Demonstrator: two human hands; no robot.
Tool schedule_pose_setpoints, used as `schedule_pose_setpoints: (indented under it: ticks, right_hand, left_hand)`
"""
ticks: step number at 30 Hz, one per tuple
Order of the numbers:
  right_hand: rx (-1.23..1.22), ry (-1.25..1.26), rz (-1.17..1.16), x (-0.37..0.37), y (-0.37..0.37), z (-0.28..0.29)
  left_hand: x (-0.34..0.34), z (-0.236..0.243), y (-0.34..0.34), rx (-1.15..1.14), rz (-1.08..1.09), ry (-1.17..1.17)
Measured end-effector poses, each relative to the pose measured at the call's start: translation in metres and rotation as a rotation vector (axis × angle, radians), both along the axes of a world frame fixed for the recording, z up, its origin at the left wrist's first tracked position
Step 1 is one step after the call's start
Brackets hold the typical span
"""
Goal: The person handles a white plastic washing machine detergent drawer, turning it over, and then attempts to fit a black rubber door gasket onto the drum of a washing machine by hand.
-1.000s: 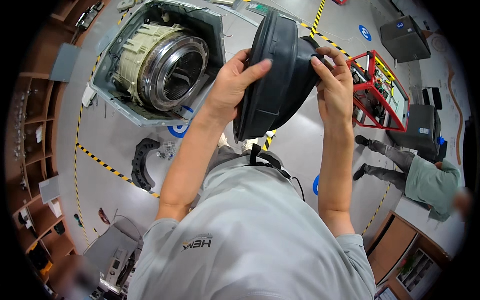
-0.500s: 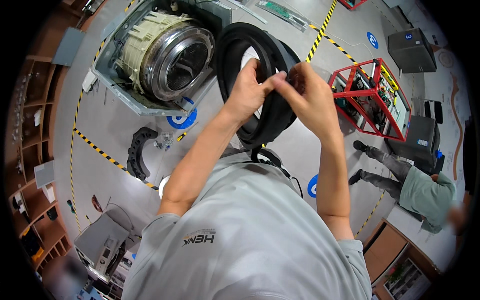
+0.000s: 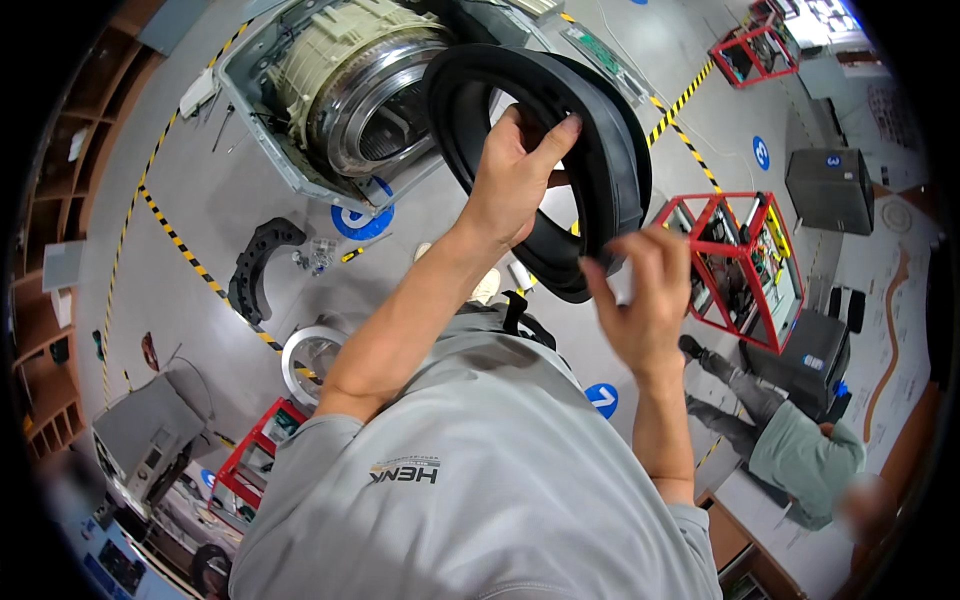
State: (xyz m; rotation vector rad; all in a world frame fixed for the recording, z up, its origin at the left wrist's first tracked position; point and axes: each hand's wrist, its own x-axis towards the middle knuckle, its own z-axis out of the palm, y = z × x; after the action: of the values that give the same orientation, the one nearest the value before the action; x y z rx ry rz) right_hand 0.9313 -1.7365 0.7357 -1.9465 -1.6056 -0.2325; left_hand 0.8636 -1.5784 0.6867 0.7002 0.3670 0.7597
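A black rubber door gasket [image 3: 622,150], a large folded ring, is held up in front of me. My left hand [image 3: 508,180] reaches through its opening and grips the ring's inner wall, thumb pressed against the rubber. At the gasket's lower right edge is my right hand [image 3: 645,300], smeared by motion. Its thumb and fingers look apart, and nothing shows between them. Whether it touches the rubber, I cannot tell. Beyond the gasket, a washing machine's steel drum [image 3: 345,115] sits in a cream plastic tub [image 3: 340,50] within an open grey cabinet [image 3: 290,170].
On the floor at left lie a black curved counterweight [image 3: 255,265], a bag of small parts [image 3: 318,255] and a yellow-handled screwdriver [image 3: 362,250]. A pale ring [image 3: 290,365] rests nearer me. Right are a red-framed unit [image 3: 735,255] and another person [image 3: 800,450].
My right hand has left the gasket's inner rim and moved down to its lower right edge. The left hand still holds the gasket, now turned slightly. My view has shifted.
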Motion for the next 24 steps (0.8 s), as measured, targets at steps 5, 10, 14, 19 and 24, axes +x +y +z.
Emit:
schedule_pose_setpoints:
  ticks: [5,10,14,19,24]
  right_hand:
    - [-0.484,-0.625,0.381,-0.018,-0.006,-0.001]
    - [-0.626,-0.973,0.406,-0.017,0.001,-0.003]
    - [-0.636,-1.119,0.369,-0.024,0.03,-0.001]
    - [-0.86,-0.759,0.585,-0.006,0.099,0.009]
    - [-0.597,-0.076,0.554,0.064,0.164,-0.004]
  left_hand:
    - [0.005,0.004,0.018,0.068,0.002,0.061]
    - [0.008,0.008,0.029,0.124,0.004,-0.032]
    - [0.008,0.012,0.033,0.187,-0.061,0.16]
    - [0.002,0.0,0.084,0.548,-0.3,0.498]
    - [-0.099,0.02,0.065,0.603,0.782,0.389]
